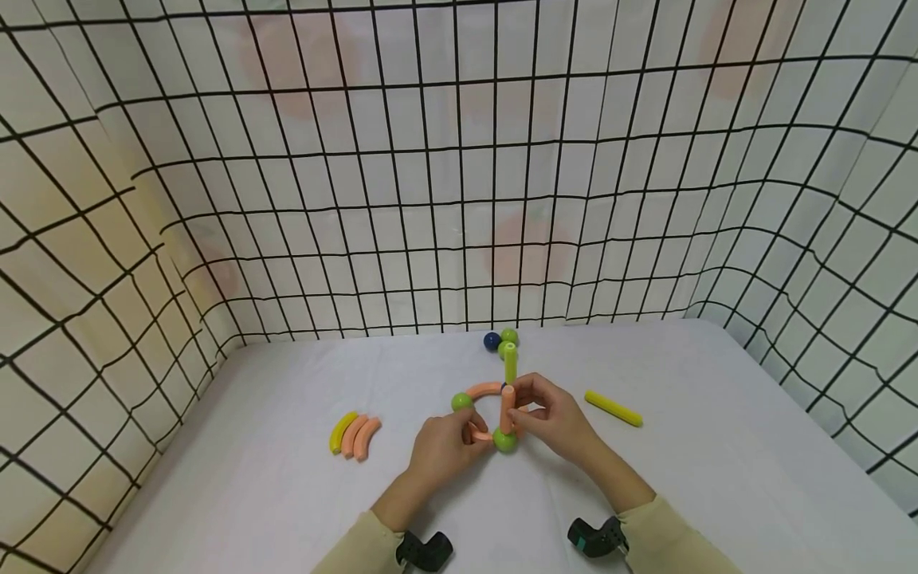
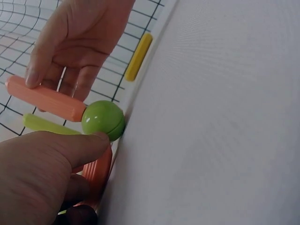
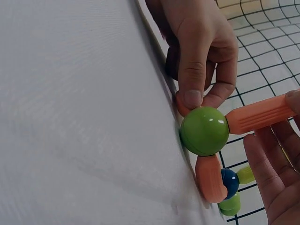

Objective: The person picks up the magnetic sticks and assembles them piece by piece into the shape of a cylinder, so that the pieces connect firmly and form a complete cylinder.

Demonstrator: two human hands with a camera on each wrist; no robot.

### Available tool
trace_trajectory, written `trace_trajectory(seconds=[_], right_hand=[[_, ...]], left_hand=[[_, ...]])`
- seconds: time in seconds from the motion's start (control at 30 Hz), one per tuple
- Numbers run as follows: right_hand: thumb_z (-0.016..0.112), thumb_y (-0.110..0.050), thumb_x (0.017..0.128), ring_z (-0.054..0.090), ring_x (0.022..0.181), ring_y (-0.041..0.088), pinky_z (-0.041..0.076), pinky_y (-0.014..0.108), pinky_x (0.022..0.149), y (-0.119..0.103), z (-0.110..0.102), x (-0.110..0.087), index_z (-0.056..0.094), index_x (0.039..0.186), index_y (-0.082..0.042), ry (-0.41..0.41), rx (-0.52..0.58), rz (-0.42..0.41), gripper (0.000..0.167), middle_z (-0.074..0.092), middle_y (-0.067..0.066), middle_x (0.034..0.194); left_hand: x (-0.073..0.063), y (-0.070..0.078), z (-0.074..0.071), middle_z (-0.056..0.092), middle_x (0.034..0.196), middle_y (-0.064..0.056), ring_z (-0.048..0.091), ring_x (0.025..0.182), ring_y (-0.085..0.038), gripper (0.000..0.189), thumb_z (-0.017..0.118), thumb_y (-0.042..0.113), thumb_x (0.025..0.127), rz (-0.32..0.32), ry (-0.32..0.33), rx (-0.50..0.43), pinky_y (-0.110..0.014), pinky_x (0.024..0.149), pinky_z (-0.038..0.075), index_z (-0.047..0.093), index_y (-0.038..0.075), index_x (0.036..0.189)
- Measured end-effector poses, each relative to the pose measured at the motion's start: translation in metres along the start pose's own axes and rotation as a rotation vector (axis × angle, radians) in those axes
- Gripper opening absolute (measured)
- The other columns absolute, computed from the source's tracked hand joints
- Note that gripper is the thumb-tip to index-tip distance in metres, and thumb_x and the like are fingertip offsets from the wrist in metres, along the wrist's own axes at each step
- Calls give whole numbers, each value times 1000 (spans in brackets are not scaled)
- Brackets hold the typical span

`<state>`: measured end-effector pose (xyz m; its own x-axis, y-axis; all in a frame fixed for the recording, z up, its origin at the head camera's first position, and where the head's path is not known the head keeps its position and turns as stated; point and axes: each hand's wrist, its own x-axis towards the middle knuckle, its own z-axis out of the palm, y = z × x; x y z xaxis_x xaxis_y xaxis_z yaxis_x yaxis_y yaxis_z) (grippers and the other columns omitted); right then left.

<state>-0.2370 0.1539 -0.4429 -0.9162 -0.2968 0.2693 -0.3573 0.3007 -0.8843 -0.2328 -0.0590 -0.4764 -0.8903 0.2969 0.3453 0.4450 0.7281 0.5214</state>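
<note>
At mid-table: one ring of orange curves and balls, lying low on the white cloth, between my hands.

Item: near ball, green, at the ring's near end; the orange rod and two curves meet there.

Item: orange rod, upright on that ball. My right hand pinches it, thumb against fingers, presumably to keep it straight over the joint. Whether it is fully seated, I cannot tell.

Item: near-left curve, gripped by my left hand, thumb close beside the near ball. I take this as bracing, so that the ring neither slides nor tips under a push. My fingers hide its far end, towards the left ball.

Item: lime rod, upright on the ring's blue ball at the far side, untouched, needing no hand.

Loose, far: one navy ball and two green balls, grouped beyond the lime rod, perhaps to stop them straying.

Loose, left: one yellow curve, two orange curves, side by side, seemingly sorted by shape.

Loose, right: one yellow rod, alone, handy for my right side.
</note>
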Motion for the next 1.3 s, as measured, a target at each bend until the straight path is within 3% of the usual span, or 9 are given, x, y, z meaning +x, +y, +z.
trace_trajectory(seconds=[0.23, 0.37, 0.57, 0.67, 0.8, 0.97, 1.13, 1.3], right_hand=[[71, -11, 92, 63, 96, 8, 57, 23, 75, 1, 2, -1, 61, 117, -14, 20, -42, -16, 27, 69, 8, 109], [72, -12, 91, 64, 96, 9, 57, 23, 76, 2, 3, 0, 62, 117, -14, 16, -79, -26, 28, 69, 6, 107], [73, -18, 91, 64, 94, 10, 54, 23, 76, 6, 2, 0, 64, 115, -19, -16, -147, -4, 25, 70, 0, 105], [75, -23, 90, 62, 91, 8, 52, 23, 74, 9, 1, 0, 65, 113, -20, -54, -188, -2, 25, 70, -3, 105], [77, -25, 88, 59, 85, 6, 50, 22, 70, 13, 0, 1, 66, 111, -19, -106, -238, -25, 26, 68, -3, 101], [78, -23, 87, 57, 81, 6, 49, 21, 69, 18, 0, 1, 66, 106, -22, -144, -248, -52, 22, 64, -2, 98], [78, -23, 87, 55, 77, 4, 48, 21, 67, 22, 2, 0, 69, 106, -20, -152, -261, -76, 21, 62, -3, 97], [78, -25, 87, 53, 75, 3, 47, 20, 65, 21, 6, -1, 72, 106, -19, -160, -291, -78, 21, 61, -5, 98]], left_hand=[[0, 0, 0, 57, 64, 12, 43, 54, 4, 17, 83, 27, 81, 5, -7, -7, -16, 51, 34, 68, 22, 89], [1, -1, -2, 56, 64, 13, 44, 55, 3, 14, 79, 30, 85, -11, -49, -28, -17, 52, 35, 69, 23, 90], [3, -5, -13, 55, 63, 12, 47, 55, -2, 7, 68, 30, 93, -79, -138, -185, -21, 51, 38, 68, 23, 92], [4, -9, -18, 53, 64, 10, 45, 57, -2, 6, 66, 26, 94, -101, -88, -244, -20, 53, 37, 68, 21, 93], [5, -14, -19, 48, 68, 7, 42, 61, -5, 4, 70, 23, 93, -105, 56, -255, -20, 56, 34, 68, 20, 92], [8, -19, -18, 58, 89, -4, 51, 79, -15, 13, 76, 19, 88, -82, 184, -236, -24, 69, 40, 69, 16, 98], [9, -24, -14, 62, 121, -11, 57, 110, -29, 32, 74, 17, 89, -57, 166, -239, -44, 92, 46, 69, 12, 120], [9, -26, -12, 60, 135, -10, 54, 124, -35, 37, 70, 17, 90, -48, 74, -186, -61, 99, 40, 67, 16, 127]])
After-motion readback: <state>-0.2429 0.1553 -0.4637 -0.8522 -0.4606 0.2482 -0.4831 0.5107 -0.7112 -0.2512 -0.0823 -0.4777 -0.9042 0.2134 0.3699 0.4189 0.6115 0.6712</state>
